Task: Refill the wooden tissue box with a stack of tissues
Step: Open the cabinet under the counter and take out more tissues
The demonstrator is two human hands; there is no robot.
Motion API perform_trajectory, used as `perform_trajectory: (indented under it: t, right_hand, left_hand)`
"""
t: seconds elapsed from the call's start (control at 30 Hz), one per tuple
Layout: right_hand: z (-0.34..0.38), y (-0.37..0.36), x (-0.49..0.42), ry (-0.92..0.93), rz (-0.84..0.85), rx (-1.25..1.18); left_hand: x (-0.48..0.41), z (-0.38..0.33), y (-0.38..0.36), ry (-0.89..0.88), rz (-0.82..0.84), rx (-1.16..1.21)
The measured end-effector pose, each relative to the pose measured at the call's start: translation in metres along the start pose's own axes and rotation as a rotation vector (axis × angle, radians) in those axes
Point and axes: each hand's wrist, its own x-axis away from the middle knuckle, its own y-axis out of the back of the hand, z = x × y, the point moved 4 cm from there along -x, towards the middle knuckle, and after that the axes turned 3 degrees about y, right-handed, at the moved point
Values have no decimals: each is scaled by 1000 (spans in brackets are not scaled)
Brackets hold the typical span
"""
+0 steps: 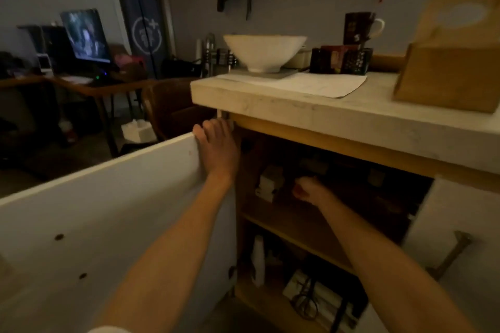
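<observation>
Tissue box (449, 73) stood on counter (311, 113) at right, oval slot face tilted up toward camera, long axis unclear, left hand (217, 150) gripped open cabinet door (94, 213) top edge, right hand (308, 190) curled inside cabinet, contents indistinct

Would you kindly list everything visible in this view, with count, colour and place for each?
wooden tissue box: one, tan, right end of the countertop
bowl: one, white, on the countertop
mug: one, dark with a white handle, behind the small dark boxes
small dark boxes: a cluster, dark, right of the bowl
paper sheet: one, white, in front of the bowl
countertop: one, pale
cabinet door: one, white, swung open
cabinet shelf: one, wooden, holding dim items
screen: one, lit, far left
left hand: on the door's top corner
right hand: inside the cabinet, grip unclear
</observation>
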Motion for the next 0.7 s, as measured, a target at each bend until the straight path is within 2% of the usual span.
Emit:
perform_trajectory:
  t: [0.17, 0.43, 0.6, 0.7]
  right_hand:
    - [-1, -24, -45, -87, 25, -150]
    - [-7, -68, -78, -170, 67, 85]
    - [-17, -68, -96, -63, 155, 95]
    - [-16, -67, -107, -200, 88, 103]
  left_hand:
    - [-2, 2, -8, -10, -116, 85]
    - [-1, 2, -13, 0, -287, 180]
    - [0, -1, -14, 1, -364, 180]
    - [-1, 0, -17, 13, -385, 192]
